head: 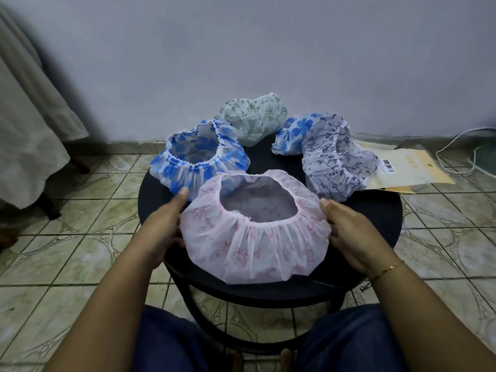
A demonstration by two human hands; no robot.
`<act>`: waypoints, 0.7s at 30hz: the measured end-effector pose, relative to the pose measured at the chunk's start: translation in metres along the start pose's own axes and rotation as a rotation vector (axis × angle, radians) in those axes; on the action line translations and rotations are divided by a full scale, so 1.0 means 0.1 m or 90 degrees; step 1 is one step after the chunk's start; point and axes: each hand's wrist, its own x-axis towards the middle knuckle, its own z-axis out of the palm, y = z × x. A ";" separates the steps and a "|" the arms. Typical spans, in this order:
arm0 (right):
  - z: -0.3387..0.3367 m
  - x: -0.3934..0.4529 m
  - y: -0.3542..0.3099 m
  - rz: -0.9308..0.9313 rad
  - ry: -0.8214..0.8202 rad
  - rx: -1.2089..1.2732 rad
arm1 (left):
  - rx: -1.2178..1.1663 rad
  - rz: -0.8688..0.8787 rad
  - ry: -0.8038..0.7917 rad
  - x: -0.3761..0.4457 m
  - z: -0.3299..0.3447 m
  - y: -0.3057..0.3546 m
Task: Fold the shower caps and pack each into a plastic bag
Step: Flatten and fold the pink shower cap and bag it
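A pink-patterned shower cap (255, 245) lies opening-up at the front of a round black table (375, 210). My left hand (163, 226) holds its left edge and my right hand (351, 234) holds its right edge, thumbs on top. Behind it on the left sits a cap with blue flowers (198, 159), and a green-sprigged cap (252, 116) lies at the back. On the right is a grey-blue patterned cap (335, 162), with another blue-flowered cap (292, 135) tucked behind it. Flat plastic bags (408, 170) with a barcode label lie at the table's right edge.
The table stands on a tiled floor close to a grey wall. A white cable (456, 140) runs along the floor at the right. Pale cloth (26, 130) hangs over furniture at the left. My knees are under the table's near edge.
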 end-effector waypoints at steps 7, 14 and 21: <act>-0.08 -0.29 -0.07 0.077 -0.127 -0.228 | 0.163 -0.031 0.044 -0.04 -0.02 -0.23; -0.17 -0.10 0.02 0.031 -0.070 -0.041 | 0.266 -0.052 -0.016 -0.14 -0.10 -0.07; -0.16 -0.15 0.01 0.011 0.065 -0.182 | 0.115 -0.064 0.065 0.13 0.06 0.08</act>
